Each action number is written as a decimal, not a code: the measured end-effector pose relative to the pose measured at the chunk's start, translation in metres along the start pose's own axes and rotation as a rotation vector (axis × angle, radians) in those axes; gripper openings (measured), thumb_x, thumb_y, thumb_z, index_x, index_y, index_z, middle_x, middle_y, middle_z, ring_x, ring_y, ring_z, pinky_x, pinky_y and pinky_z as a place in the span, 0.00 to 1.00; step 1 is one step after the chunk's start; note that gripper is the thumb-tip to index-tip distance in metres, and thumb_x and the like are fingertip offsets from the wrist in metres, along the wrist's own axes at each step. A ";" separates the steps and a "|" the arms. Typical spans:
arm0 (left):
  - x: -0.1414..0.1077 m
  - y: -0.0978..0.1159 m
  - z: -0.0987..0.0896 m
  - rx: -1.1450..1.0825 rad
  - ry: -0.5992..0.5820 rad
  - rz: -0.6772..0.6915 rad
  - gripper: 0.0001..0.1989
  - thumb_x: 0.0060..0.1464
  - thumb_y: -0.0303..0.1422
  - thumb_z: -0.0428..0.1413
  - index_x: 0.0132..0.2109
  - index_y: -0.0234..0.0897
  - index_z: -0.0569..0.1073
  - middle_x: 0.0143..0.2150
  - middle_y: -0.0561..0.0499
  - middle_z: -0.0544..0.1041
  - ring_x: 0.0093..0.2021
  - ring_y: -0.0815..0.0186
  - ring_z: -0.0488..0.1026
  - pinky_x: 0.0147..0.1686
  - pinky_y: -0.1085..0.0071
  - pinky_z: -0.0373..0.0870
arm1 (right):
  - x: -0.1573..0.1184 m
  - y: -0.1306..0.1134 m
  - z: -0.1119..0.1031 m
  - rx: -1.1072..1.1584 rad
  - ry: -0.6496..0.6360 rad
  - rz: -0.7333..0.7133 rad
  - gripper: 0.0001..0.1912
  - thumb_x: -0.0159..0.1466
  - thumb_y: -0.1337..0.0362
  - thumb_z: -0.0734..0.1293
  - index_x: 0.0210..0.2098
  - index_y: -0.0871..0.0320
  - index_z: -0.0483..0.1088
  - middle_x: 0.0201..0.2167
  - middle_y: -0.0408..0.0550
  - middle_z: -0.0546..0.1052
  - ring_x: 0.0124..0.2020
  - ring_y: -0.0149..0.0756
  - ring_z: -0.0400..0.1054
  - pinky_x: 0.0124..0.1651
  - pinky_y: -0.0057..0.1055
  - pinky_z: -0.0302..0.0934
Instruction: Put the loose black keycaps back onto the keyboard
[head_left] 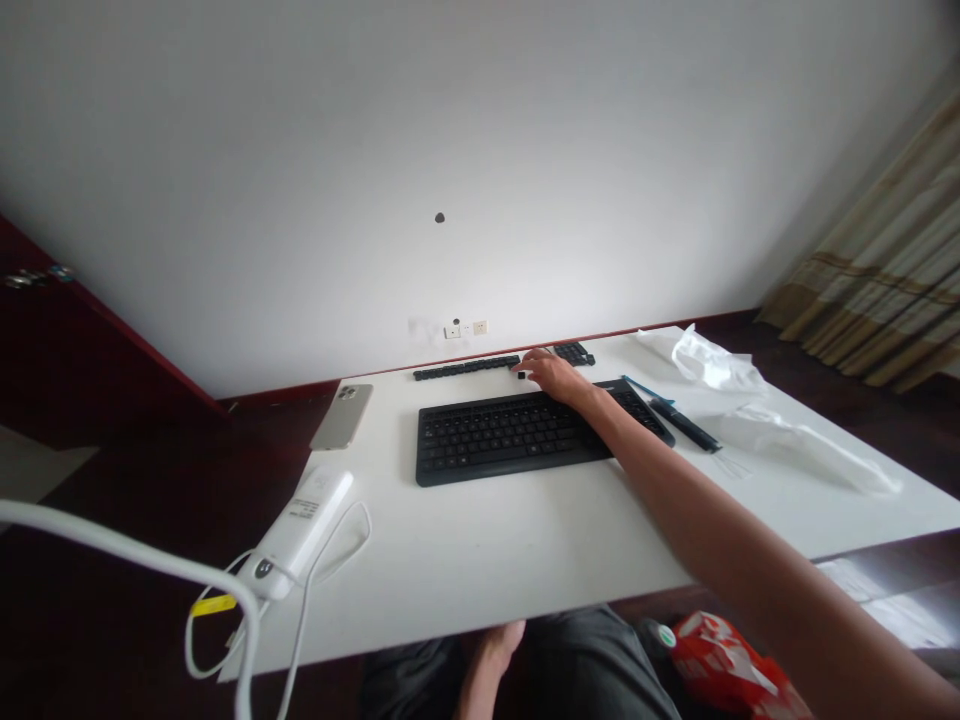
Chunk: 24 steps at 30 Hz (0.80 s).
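My right hand reaches across the black keyboard to the far side of the white table. Its fingers are stretched out and apart, with the tips at a small loose black keycap; whether they touch it is too small to make out. Just left of the fingertips lies a long row of black keycaps, and a block of more keycaps sits behind the hand. Below the table's front edge, between the legs, my left hand rests low; its fingers are hidden.
A phone and a white power strip with a cable lie at the left. Right of the keyboard are a black-handled tool and crumpled plastic bags. A red bag is on the floor; a wall stands behind.
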<state>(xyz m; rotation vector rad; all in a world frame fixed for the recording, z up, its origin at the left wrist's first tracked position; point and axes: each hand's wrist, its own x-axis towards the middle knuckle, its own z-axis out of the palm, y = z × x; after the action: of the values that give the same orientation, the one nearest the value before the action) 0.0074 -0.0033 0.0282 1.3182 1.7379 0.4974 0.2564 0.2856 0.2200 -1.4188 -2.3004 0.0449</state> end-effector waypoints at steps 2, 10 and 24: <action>-0.011 -0.001 -0.004 -0.059 0.004 -0.002 0.22 0.57 0.36 0.54 0.56 0.39 0.81 0.52 0.46 0.83 0.63 0.50 0.71 0.66 0.55 0.65 | 0.003 -0.002 -0.001 -0.017 -0.042 -0.001 0.20 0.66 0.73 0.67 0.55 0.52 0.79 0.58 0.54 0.76 0.51 0.41 0.75 0.54 0.34 0.67; -0.009 -0.002 0.027 -0.060 -0.177 0.304 0.19 0.62 0.37 0.52 0.52 0.39 0.82 0.53 0.46 0.83 0.63 0.53 0.72 0.70 0.56 0.60 | 0.007 -0.010 -0.004 0.009 -0.072 0.083 0.13 0.64 0.74 0.68 0.43 0.56 0.83 0.43 0.49 0.84 0.45 0.41 0.77 0.52 0.30 0.66; -0.028 0.023 0.122 0.435 0.018 0.413 0.16 0.61 0.36 0.56 0.47 0.33 0.84 0.46 0.33 0.82 0.52 0.41 0.78 0.57 0.45 0.73 | -0.002 -0.010 -0.005 0.203 0.060 0.247 0.06 0.60 0.66 0.73 0.38 0.54 0.82 0.34 0.44 0.85 0.38 0.37 0.78 0.45 0.28 0.67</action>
<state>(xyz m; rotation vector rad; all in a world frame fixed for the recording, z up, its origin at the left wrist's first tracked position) 0.1229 -0.0428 -0.0092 2.0086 1.6456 0.3660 0.2504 0.2777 0.2266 -1.5642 -1.9979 0.2968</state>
